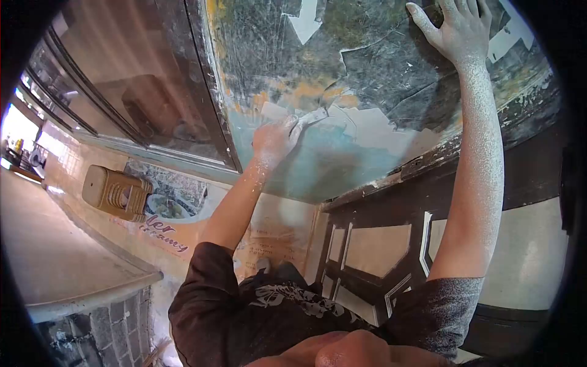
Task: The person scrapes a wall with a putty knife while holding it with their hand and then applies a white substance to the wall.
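My left hand, dusted with white, is wrapped round a scraper. Its blade lies against the wall at the ragged edge between a dark, scratched layer and the paler blue-green surface below. White and orange-yellow patches show along that edge. Higher up on the right, my right hand rests open on the dark layer, thumb apart, with some fingertips cut off by the frame. White dust covers the right forearm. Torn white arrow-shaped patches show on the dark layer.
A framed glass pane borders the wall on the left. Dark wooden panelling stands at lower right. On the floor are a tan plastic stool and printed sheeting. A pale ledge over bricks is at lower left.
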A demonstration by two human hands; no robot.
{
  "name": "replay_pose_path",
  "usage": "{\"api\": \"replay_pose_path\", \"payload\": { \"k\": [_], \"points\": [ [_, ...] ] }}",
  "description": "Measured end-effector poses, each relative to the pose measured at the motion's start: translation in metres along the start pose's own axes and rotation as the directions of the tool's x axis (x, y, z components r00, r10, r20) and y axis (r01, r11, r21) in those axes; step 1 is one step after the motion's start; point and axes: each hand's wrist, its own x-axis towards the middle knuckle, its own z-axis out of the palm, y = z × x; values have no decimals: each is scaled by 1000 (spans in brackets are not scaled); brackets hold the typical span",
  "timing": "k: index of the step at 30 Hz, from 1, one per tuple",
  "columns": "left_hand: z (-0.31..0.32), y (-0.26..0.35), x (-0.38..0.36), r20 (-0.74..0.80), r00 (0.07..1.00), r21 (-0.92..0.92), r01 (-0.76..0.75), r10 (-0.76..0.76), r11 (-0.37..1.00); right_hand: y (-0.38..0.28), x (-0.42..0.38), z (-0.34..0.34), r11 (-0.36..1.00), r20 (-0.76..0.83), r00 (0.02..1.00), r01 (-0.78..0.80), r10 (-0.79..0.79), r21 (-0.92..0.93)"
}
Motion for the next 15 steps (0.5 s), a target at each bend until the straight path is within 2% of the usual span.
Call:
{"api": "replay_pose_path", "payload": {
  "k": [2,5,7,15],
  "points": [
    [4,-1,3,-47,999,-14,-18,17,1000,1,1,1,1000,-15,1000,8,-8,4],
    [-10,6,8,-22,1000,-37,-21,20,999,0,0,2,1000,-15,1000,-1,2,7],
    [-10,7,7,56,998,39,-13,11,999,0,0,2,1000,-21,1000,3,-3,-7],
    [-18,5,12,52,997,67,-66,62,996,0,-2,2,1000,-14,1000,-12,12,1]
  ]
}}
